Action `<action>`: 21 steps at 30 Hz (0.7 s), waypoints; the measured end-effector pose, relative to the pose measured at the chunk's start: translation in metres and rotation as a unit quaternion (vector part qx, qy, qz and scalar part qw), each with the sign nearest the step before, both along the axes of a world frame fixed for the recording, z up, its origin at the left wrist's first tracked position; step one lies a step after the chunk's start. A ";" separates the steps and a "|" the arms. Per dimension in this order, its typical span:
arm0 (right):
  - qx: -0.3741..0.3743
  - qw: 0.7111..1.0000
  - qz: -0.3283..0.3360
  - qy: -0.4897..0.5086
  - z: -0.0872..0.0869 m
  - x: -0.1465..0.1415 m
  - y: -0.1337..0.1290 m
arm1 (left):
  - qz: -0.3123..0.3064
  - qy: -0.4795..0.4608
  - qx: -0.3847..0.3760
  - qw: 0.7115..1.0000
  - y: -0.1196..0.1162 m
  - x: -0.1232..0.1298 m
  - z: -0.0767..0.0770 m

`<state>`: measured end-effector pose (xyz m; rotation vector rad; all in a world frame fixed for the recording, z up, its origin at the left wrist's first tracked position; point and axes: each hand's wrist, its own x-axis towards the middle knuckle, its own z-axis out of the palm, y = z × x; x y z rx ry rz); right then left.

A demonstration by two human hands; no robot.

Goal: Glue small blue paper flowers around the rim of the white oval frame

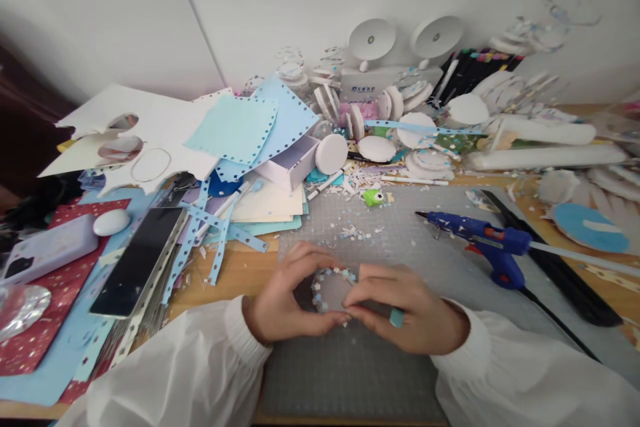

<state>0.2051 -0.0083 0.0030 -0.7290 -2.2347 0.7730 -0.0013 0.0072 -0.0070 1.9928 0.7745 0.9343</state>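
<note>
A small round disc (331,292) edged with tiny white and pale blue paper stars is held between both hands over the grey cutting mat (350,380). My left hand (295,293) curves around its left side, with the thumb along the near edge. At the right side, my right hand (400,303) pinches the near right edge with thumb and index finger; a teal ring shows on one finger. Loose paper stars (356,233) lie beyond the hands, with a green punch (373,197) behind them.
A blue glue gun (480,237) rests on the mat at right, its cord trailing towards the near right. Punched paper (235,127), a white box (290,163) and blue strips (220,247) pile up at left, near a phone (140,260). White discs (377,149) crowd the back.
</note>
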 end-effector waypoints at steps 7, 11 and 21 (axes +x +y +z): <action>-0.037 0.991 -0.067 0.108 0.007 -0.002 0.002 | -0.007 -0.016 -0.035 0.999 -0.001 -0.004 -0.003; -0.077 0.985 -0.105 0.116 0.007 -0.005 0.000 | -0.007 -0.024 -0.029 0.999 0.000 -0.005 -0.003; -0.111 0.979 -0.124 0.114 0.007 -0.010 -0.003 | 0.014 -0.046 -0.039 0.998 0.001 -0.003 0.000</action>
